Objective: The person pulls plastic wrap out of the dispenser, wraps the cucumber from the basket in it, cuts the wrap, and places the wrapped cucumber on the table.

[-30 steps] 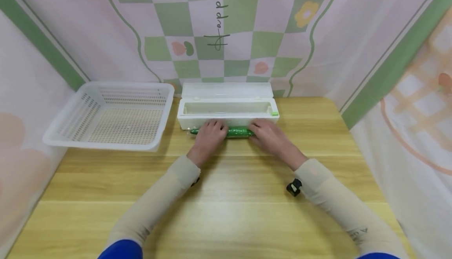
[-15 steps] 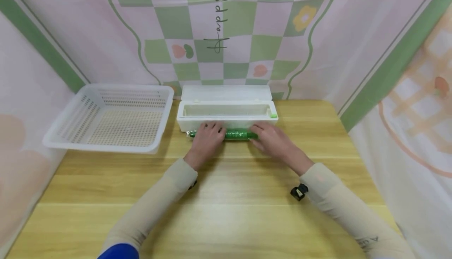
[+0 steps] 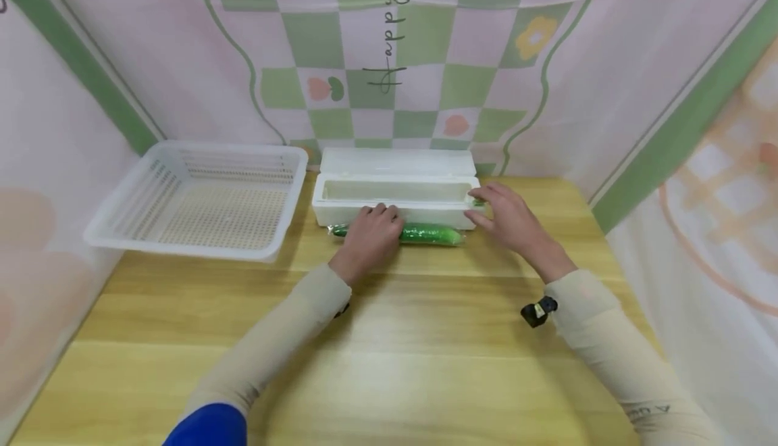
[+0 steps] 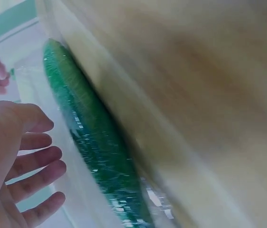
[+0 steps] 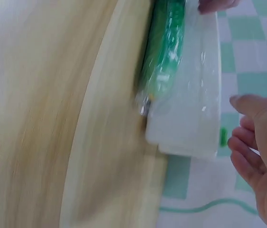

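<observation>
A cucumber [image 3: 430, 234] wrapped in clear film lies on the table along the front of a long white cling film dispenser box [image 3: 431, 215], whose lid [image 3: 398, 161] stands raised. My left hand [image 3: 372, 235] is over the cucumber's left part in the head view. In the left wrist view its loosely bent fingers [image 4: 34, 164] are apart from the cucumber, beside the box. At the box's right end, my right hand [image 3: 515, 221] has thumb and fingers spread around the corner. A small green slider [image 5: 223, 137] is close to those fingertips; contact is unclear.
A white perforated basket [image 3: 182, 251] stands on the left of the wooden table [image 3: 389, 365]. A patterned cloth [image 3: 419, 34] hangs right behind the box, with more cloth at both sides.
My right hand has left the cucumber's right end, moving right and up to the box's corner. The cucumber's right end is now uncovered. My left hand has stayed at about the same place.
</observation>
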### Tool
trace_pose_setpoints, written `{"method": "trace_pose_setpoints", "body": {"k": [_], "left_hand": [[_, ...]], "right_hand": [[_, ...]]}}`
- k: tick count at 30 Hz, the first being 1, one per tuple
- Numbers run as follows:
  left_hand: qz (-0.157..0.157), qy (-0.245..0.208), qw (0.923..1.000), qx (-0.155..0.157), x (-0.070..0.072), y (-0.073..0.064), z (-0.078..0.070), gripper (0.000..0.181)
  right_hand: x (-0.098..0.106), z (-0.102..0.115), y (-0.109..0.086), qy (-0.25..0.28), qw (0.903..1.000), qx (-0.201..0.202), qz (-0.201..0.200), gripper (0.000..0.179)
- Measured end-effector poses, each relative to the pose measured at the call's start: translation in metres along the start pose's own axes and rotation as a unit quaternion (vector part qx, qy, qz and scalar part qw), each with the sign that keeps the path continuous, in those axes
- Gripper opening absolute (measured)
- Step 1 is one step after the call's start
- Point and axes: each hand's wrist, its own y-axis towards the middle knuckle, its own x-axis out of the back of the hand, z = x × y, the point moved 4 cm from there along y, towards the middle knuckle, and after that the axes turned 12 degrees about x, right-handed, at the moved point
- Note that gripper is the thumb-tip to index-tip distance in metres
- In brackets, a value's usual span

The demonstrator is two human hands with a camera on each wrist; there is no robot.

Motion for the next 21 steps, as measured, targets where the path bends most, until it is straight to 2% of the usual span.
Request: {"method": "trace_pose_setpoints", "body": {"k": [6,10,15,21], "left_hand": [[-0.004,-0.039,0.9990,-0.022,0.017,0.028,-0.015,0.026],[0.017,-0.083,0.9959,-0.031,0.024,0.052,-0.027,0.026],[0.063,-0.134,0.9885,-0.032,0.029,0.080,-0.043,0.030],[0.100,-0.169,0.9798,-0.037,0.027,0.103,-0.056,0.035]], "right_hand": [[-0.001,-0.016,-0.002,0.013,0.9999,-0.006,0.002,0.045],[-0.004,-0.026,-0.002,0.024,0.9996,-0.011,-0.003,0.048],[-0.006,-0.034,-0.002,0.021,0.9996,-0.011,-0.013,0.045],[-0.012,-0.036,0.002,0.030,0.9983,-0.006,-0.049,0.044]]}}
